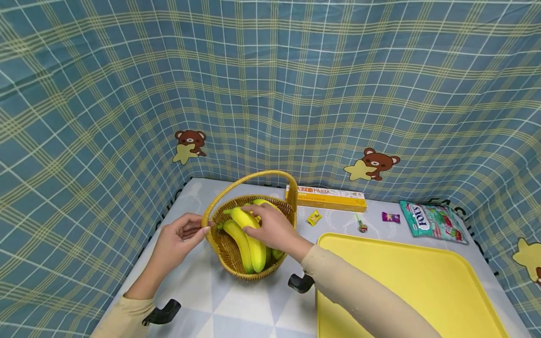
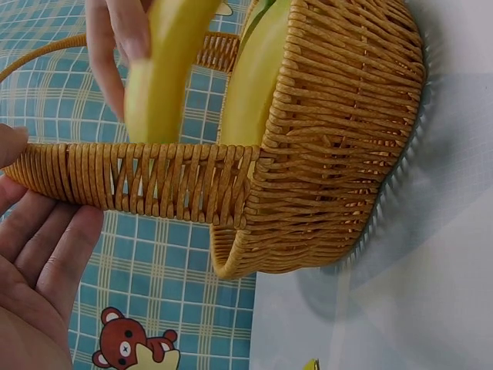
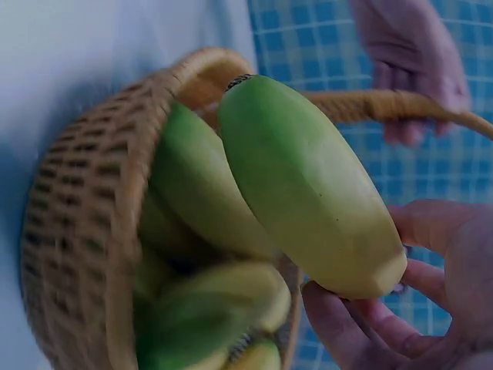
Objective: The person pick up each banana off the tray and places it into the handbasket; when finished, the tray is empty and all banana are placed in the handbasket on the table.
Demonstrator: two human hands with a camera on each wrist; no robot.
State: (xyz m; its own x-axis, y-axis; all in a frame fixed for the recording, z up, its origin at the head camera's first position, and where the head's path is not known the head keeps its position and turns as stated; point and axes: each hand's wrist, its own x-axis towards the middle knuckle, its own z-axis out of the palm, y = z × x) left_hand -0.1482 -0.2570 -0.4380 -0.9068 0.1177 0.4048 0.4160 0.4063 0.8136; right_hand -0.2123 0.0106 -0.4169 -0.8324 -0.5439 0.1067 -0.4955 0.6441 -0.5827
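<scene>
A brown wicker basket [image 2: 339, 131] with a tall arched handle [image 1: 249, 178] holds several yellow bananas with green ends. My left hand [image 1: 179, 239] grips the handle's left side, thumb on one face and fingers behind. Over the basket, my right hand [image 1: 272, 227] holds one banana [image 3: 308, 193] between thumb and fingers, near one end. In the right wrist view that banana is raised above the others, its green tip pointing away from the hand. Another banana [image 1: 237, 241] lies just left of it inside the basket, and more bananas [image 3: 208, 308] are beneath.
Right of the basket lies a yellow tray [image 1: 380, 267]. Behind it are a pasta box [image 1: 329, 199], a yellow-wrapped candy [image 1: 314, 217], a lollipop [image 1: 361, 225], a purple-wrapped candy [image 1: 390, 217] and a teal FOX'S bag [image 1: 433, 221]. Plaid cloth [image 1: 270, 94] walls surround the table.
</scene>
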